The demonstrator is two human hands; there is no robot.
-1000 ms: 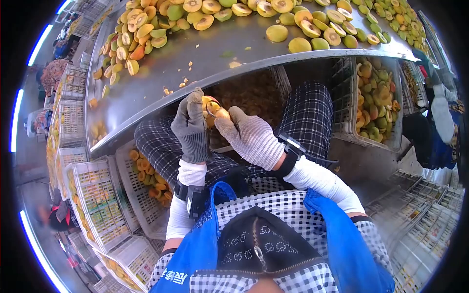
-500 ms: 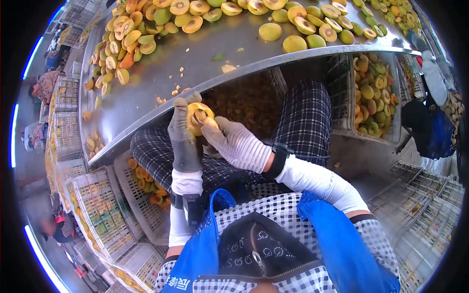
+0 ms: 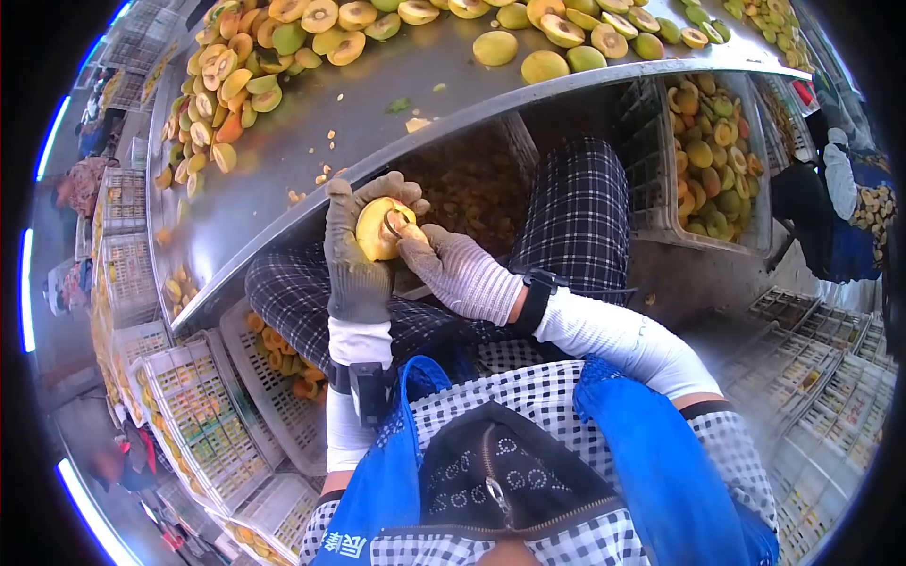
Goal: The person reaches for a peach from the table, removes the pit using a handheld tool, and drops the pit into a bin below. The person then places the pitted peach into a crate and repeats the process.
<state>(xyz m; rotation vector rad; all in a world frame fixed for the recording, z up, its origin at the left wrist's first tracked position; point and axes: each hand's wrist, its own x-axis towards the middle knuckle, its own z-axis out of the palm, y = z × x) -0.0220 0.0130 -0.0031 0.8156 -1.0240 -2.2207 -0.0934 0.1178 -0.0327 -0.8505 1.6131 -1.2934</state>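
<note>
My left hand (image 3: pixel 355 274), in a grey-coated glove, is closed around a yellow peach half (image 3: pixel 375 243) with its cut face turned to my right hand. My right hand (image 3: pixel 464 274), in a striped knit glove, pinches a small curved pitting tool (image 3: pixel 389 223) whose dark metal edge sits in the middle of the cut face. The tool's handle is hidden in my fingers. Both hands are over my lap, just in front of the metal table's edge (image 3: pixel 415 127). Small pit scraps (image 3: pixel 326 172) lie on the table close to my left hand.
Many peach halves (image 3: pixel 226 80) are heaped along the far and left parts of the table. Crates of fruit stand at my right (image 3: pixel 713 160) and left (image 3: pixel 274 354). Below the table edge is a bin of brown scraps (image 3: pixel 462 189). Another person's gloved hand (image 3: pixel 840 179) is at far right.
My left hand has turned and its fingers now spread behind the peach half, showing more of the cut face. The right hand stays at the fruit with the tool. The view has shifted slightly.
</note>
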